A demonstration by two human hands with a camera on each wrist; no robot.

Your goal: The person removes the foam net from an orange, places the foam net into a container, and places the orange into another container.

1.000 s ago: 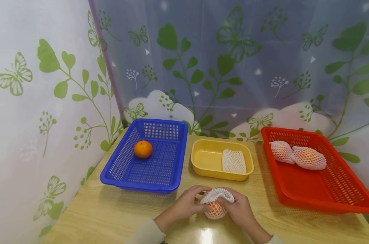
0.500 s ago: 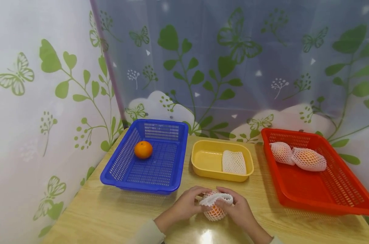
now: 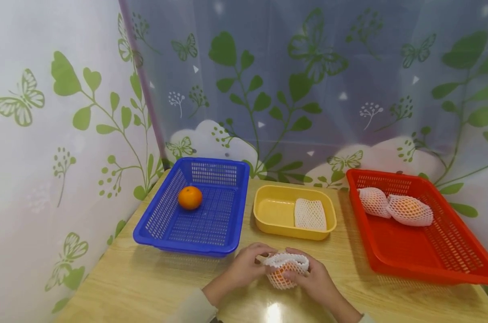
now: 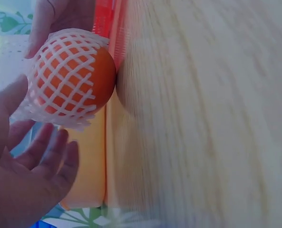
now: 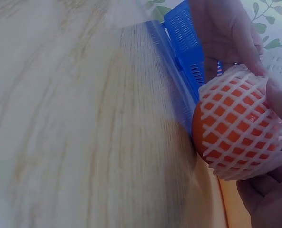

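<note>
Fingers of the left hand (image 3: pixel 246 268) curve, spread apart, with the thumb against a white foam-like net (image 4: pixel 64 90), while the right hand (image 3: pixel 314 277) pinches the same net between thumb and fingers; inside it sits a smooth, round held orange (image 4: pixel 106 76), on the person's side of the yellow tray (image 3: pixel 273 213). Beneath the tray spreads a table (image 3: pixel 127 282) of pale, streaky wood grain; the orange seems to touch it, though the dim wrist views leave that unsure. Right of the tray stands an oblong red basket (image 3: pixel 405 246) of slotted plastic, holding two netted fruits (image 3: pixel 409 211) side by side; left of the tray, a lattice-walled blue basket (image 3: pixel 211 224) holds a glossy loose orange (image 3: pixel 190 198). Inside the smooth, round-cornered tray lies a flat, squarish spare net (image 3: pixel 310 215).
</note>
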